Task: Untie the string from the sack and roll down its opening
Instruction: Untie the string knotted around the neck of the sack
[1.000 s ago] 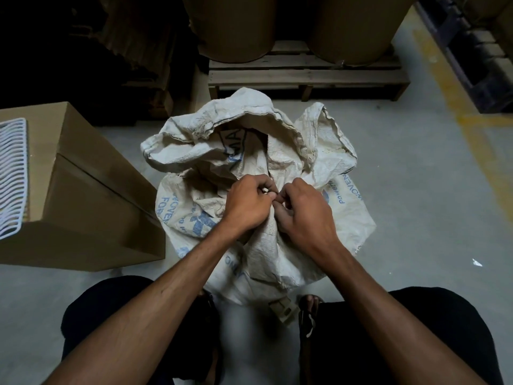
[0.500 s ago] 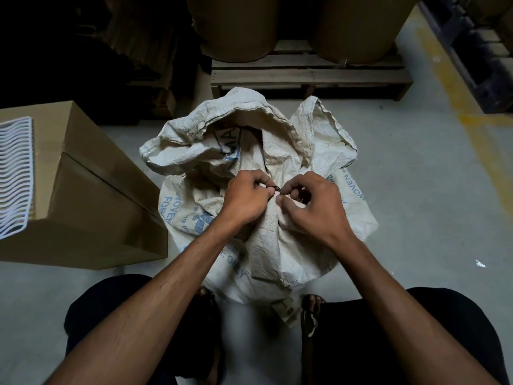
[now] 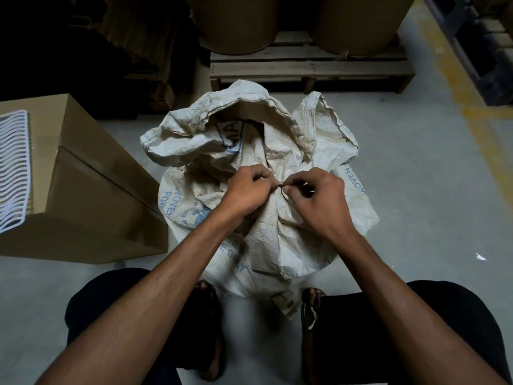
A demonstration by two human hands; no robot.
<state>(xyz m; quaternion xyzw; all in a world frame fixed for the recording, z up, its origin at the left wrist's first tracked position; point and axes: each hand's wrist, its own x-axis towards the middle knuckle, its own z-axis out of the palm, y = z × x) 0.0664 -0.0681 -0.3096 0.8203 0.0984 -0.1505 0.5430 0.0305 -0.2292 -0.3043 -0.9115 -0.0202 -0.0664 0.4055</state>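
Note:
A crumpled white woven sack [image 3: 280, 240] with blue print stands on the floor between my feet. Its neck is bunched and tied with a thin dark string [image 3: 281, 187], and the loose top flops open behind the tie. My left hand [image 3: 245, 191] and my right hand [image 3: 316, 195] meet at the neck. The fingertips of each hand pinch the string, one on either side of the knot. Most of the string is hidden under my fingers and the folds.
A large cardboard box [image 3: 83, 195] sits on the floor to the left, with a white wire rack [image 3: 12, 168] on top. A wooden pallet [image 3: 308, 68] carrying big brown drums [image 3: 236, 20] stands behind the sack. A yellow floor line [image 3: 483, 129] runs at the right.
My right hand has drawn slightly to the right and opened its grip to a fingertip pinch, so a short piece of string now shows between the two hands.

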